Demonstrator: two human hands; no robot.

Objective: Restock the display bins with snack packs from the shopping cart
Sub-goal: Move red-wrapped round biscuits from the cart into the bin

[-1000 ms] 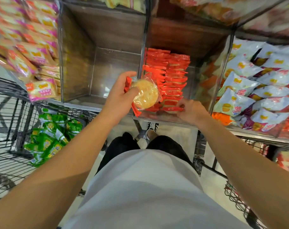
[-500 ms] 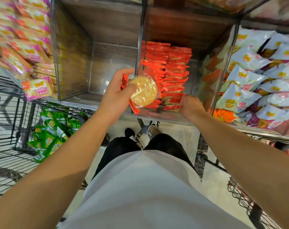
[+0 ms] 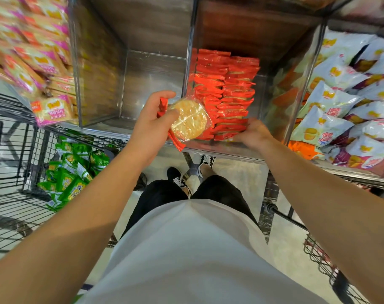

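My left hand point(image 3: 152, 126) grips a red snack pack point(image 3: 187, 121) with a clear window that shows a round yellow cracker, held just in front of the middle display bin. That clear bin point(image 3: 272, 88) holds two rows of the same red packs point(image 3: 228, 93) standing on edge. My right hand point(image 3: 253, 132) reaches into the bin's front and touches the nearest red packs in the right row; its fingers are partly hidden by them. The shopping cart point(image 3: 13, 163) stands at the left, with several green snack packs point(image 3: 70, 176) in it.
An empty clear bin point(image 3: 143, 80) lies left of the red packs. Pink and yellow packs point(image 3: 39, 62) fill the far-left bin, white packs point(image 3: 349, 95) the right bin. A second wire basket point(image 3: 331, 266) sits low at the right. My legs and shoes stand below the shelf edge.
The view has tilted slightly up and closer to the bins. My right hand has shifted a little along the front of the red packs. My left hand still holds its pack in place.
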